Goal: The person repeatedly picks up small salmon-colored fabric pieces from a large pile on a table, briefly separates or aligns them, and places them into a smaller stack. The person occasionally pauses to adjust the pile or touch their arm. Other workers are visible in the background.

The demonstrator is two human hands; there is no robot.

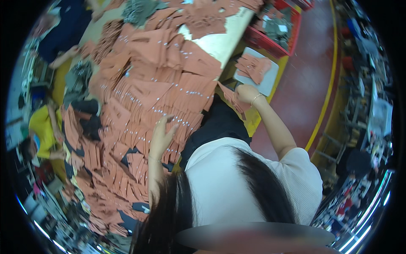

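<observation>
Hands among rust-coloured cloth pieces on a crowded table

The left hand lies flat, fingers spread, on the overlapping cloth pieces, gripping nothing. The right hand seems to pinch one piece at the table edge; its fingertips are hidden.

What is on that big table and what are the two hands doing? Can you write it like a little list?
table: pale top, mostly covered
cloth: many overlapping orange-brown fabric pieces with small white tags
left hand: open, resting on the fabric pieces
right hand: with a bracelet, gripping a small bunch of pieces at the table's edge
beside: grey tray holding more pieces; red crate
other people: person in yellow across the table
</observation>
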